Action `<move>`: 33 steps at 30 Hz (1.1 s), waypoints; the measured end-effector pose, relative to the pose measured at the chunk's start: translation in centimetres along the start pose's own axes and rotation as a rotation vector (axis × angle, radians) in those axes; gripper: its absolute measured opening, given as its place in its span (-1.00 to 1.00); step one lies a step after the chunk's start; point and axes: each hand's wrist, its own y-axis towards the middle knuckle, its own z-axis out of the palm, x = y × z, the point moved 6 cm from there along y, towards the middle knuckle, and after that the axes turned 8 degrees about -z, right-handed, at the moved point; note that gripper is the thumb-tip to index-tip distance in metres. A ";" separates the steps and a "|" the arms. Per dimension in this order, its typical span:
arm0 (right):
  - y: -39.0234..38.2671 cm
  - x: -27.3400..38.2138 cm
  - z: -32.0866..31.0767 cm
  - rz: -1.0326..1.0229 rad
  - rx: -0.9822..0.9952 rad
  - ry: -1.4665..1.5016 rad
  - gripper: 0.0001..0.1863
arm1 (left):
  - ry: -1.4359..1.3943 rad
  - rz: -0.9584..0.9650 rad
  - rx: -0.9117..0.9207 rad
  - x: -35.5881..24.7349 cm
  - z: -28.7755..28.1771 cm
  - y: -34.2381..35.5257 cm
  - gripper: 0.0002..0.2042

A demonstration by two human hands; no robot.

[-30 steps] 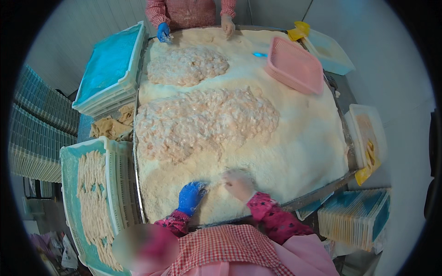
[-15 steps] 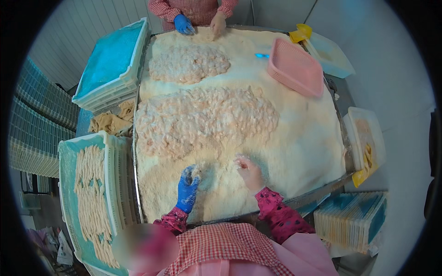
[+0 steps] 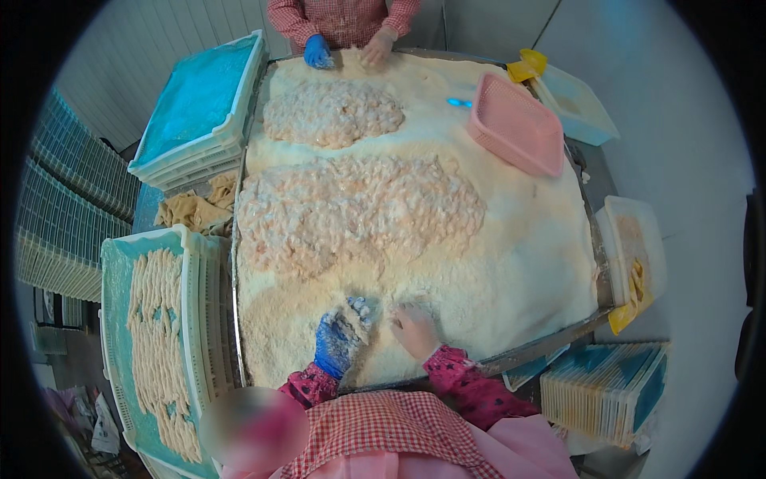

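Note:
My left hand (image 3: 338,340), in a blue glove dusted with crumbs, is closed around a crumb-coated strip of meat (image 3: 358,326) close to the table's near edge. Just to its right, my right hand (image 3: 416,332), in a thin pale glove, rests low over the breading (image 3: 511,295) with its fingers curled inward. Whatever those fingers hold is too small or hidden to make out. Beyond both hands spreads a large heap of wet, pale pink raw meat pieces (image 3: 359,211). A smaller heap of meat (image 3: 333,114) lies farther back.
At left, a tray (image 3: 190,311) holds rows of coated strips, with stacked blue-lined trays (image 3: 254,72) behind it. A pink basket (image 3: 517,124) sits far right. Tubs (image 3: 650,231) and upright trays (image 3: 602,391) flank the right side. A co-worker's hands (image 3: 343,54) work at the far edge.
My right hand has come down and left, nearer my left hand. My left hand has shifted slightly right and turned, showing the coated strip in it. The whole view has shifted slightly.

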 end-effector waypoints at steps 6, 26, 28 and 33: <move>0.6 4.5 -1.1 -0.122 -0.130 0.413 -0.82 | 0.098 0.042 0.044 0.1 0.6 0.7 -0.54; 5.4 8.5 0.5 -0.267 -0.216 0.354 -0.42 | 0.345 0.358 -0.149 -0.3 6.0 -2.9 -0.40; 5.8 12.2 0.6 -0.640 -0.104 0.512 -0.39 | 0.328 1.114 -0.007 0.1 9.6 -2.5 -0.45; 9.4 5.5 0.1 -0.211 -0.169 0.279 -0.48 | 0.077 0.051 0.170 -7.3 2.1 -3.8 -0.55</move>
